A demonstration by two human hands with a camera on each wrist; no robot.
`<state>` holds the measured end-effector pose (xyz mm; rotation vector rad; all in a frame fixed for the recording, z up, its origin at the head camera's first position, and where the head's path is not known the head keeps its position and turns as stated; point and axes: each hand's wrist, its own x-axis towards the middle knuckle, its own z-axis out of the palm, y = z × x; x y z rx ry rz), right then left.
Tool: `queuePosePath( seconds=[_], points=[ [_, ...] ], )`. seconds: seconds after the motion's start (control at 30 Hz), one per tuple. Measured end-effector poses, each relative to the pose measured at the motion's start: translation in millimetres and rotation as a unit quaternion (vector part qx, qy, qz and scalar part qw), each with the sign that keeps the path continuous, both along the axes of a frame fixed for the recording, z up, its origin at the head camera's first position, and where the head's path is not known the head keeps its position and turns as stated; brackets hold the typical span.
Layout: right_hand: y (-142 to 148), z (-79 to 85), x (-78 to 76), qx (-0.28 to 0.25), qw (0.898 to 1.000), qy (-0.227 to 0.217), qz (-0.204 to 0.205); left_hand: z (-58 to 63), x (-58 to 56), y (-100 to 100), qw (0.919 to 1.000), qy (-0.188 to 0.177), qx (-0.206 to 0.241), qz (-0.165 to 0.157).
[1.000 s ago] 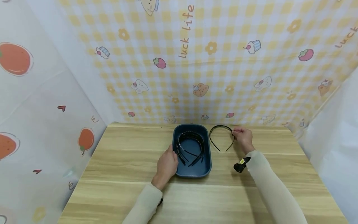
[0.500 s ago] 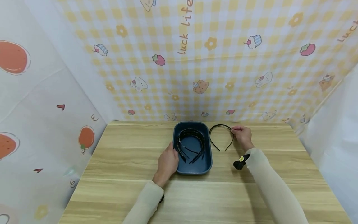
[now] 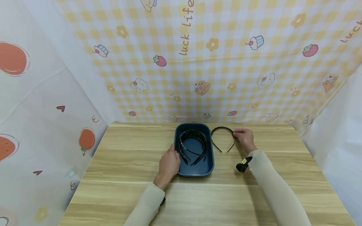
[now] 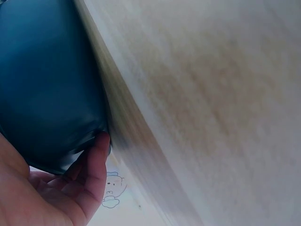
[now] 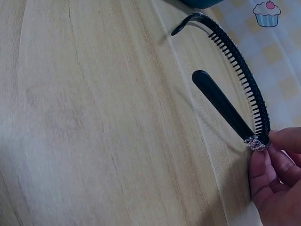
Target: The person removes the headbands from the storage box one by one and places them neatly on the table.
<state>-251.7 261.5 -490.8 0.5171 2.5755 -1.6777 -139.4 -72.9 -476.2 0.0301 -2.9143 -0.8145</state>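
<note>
With the right hand, pinching a toothed headband near the back edge of the worktop, beside the blue tray; with the left hand, gripping that tray of dark headbands

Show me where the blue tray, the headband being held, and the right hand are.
Blue tray (image 3: 195,169), head view: bare floor at its near end.
Held headband (image 5: 246,67), right wrist view: the middle of its toothed arch.
Right hand (image 3: 244,138), head view: back of the hand.

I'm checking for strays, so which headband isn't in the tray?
The black toothed headband pinched by the right hand; the other headbands lie inside the blue tray.
</note>
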Motion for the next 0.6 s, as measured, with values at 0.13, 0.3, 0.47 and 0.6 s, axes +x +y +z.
queuePosePath(
  seconds=[0.13, 0.3, 0.47, 0.6],
  points=[
    [-0.3, 0.8, 0.1, -0.015, 1.0, -0.001, 0.002, 0.1, 0.2, -0.6, 1.0, 0.0, -0.002, 0.002],
    [-0.9, 0.2, 0.2, -0.021, 1.0, -0.003, 0.0, -0.8, 0.3, -1.3, 1.0, 0.005, 0.002, 0.002],
    [-1.0, 0.3, 0.5, -0.02, 1.0, 0.001, -0.001, -1.8, 0.0, -1.6, 1.0, 0.005, 0.007, 0.001],
    [-1.2, 1.5, 0.4, -0.022, 1.0, 0.006, 0.002, -2.0, 0.1, -1.4, 1.0, 0.006, 0.007, 0.0]
  ],
)
